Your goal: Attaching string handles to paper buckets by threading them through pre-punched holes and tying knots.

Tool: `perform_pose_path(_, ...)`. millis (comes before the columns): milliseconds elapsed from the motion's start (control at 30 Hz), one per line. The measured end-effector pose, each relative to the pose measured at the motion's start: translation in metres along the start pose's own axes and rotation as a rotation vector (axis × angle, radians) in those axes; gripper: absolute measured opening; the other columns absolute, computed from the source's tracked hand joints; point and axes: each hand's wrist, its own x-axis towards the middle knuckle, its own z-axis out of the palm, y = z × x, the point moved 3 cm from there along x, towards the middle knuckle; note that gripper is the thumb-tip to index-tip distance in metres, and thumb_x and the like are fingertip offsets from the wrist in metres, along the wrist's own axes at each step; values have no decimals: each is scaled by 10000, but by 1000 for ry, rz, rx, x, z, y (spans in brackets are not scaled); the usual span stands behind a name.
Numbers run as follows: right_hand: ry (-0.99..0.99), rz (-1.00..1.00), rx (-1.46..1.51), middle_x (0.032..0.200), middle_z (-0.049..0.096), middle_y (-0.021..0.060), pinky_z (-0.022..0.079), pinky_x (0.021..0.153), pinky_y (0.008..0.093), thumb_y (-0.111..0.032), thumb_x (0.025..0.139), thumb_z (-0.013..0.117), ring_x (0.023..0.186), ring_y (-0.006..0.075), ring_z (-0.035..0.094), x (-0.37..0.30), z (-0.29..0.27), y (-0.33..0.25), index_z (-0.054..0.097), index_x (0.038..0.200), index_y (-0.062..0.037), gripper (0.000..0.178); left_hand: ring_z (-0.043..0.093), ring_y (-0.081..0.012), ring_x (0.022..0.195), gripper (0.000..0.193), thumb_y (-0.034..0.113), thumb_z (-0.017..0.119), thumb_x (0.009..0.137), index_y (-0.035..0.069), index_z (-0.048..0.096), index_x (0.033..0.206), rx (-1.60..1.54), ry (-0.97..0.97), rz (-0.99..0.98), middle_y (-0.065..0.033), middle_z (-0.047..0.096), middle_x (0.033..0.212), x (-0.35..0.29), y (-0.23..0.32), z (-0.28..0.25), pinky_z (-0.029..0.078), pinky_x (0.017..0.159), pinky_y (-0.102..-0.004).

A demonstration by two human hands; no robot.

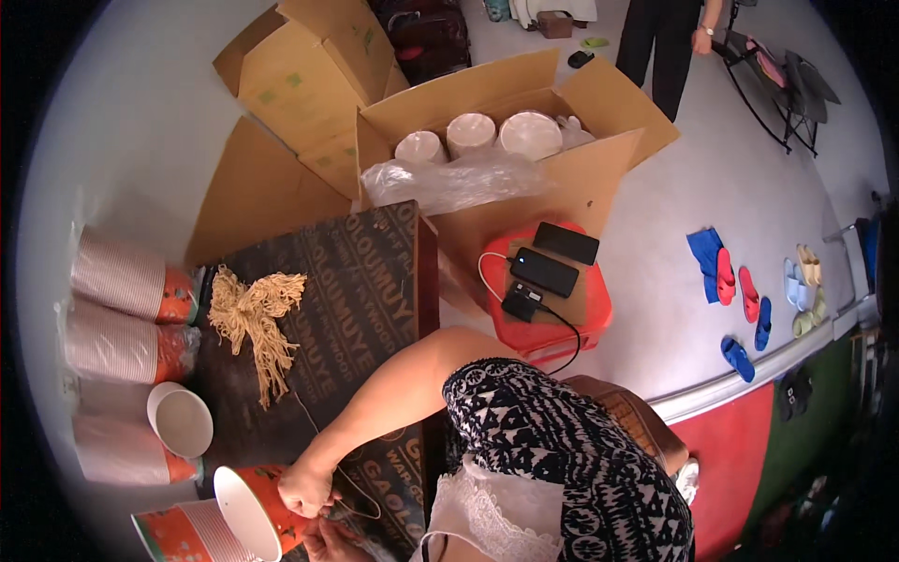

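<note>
My right hand (309,487) is closed in a fist on a thin string (367,511), which loops out beside it over the dark board. Below it my left hand (331,543) has its fingers curled close to the right one; what they pinch is hidden. Both hands are at the side of an orange-printed stack of paper buckets (187,530) lying on its side, the white inside of one bucket showing. Behind stands a loose white paper bucket (182,421). A bundle of yellowish strings (255,314) lies farther off on the dark board table (361,272).
Plastic-wrapped bucket stacks (122,342) line the wall at left. An open carton (581,187) holds more wrapped stacks behind the table. On a red stool (552,337) lie phones (545,270) and a cable. Slippers (737,358) lie on the floor; a person (658,51) stands at the back.
</note>
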Motion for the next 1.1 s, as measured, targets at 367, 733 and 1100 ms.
perform_pose_path(367, -1, -64, -83, 659, 646, 78, 475, 425, 297, -131, 765, 691, 507, 157, 588, 4, 0, 6, 682, 762, 10, 142, 441, -117, 529, 101, 81, 621, 855, 9, 620, 785, 143, 29, 250, -24, 530, 622, -12, 26, 7, 361, 482, -274)
perform_pose_path(733, 140, -140, 2, 637, 615, 40, 418, 389, 302, -161, 700, 751, 509, 141, 544, 23, 9, 42, 702, 776, -38, 153, 428, -116, 530, 165, 139, 625, 881, 16, 602, 774, -35, 213, 15, -20, 507, 613, -9, 11, -7, 338, 477, -269)
perform_pose_path(1100, 222, -184, 93, 690, 663, 113, 482, 590, 343, -127, 703, 726, 667, 186, 616, 11, 13, 26, 681, 738, 3, 142, 382, -92, 498, 195, 198, 609, 914, 23, 584, 832, -12, 182, -31, -2, 453, 603, -9, 15, -8, 309, 439, -245)
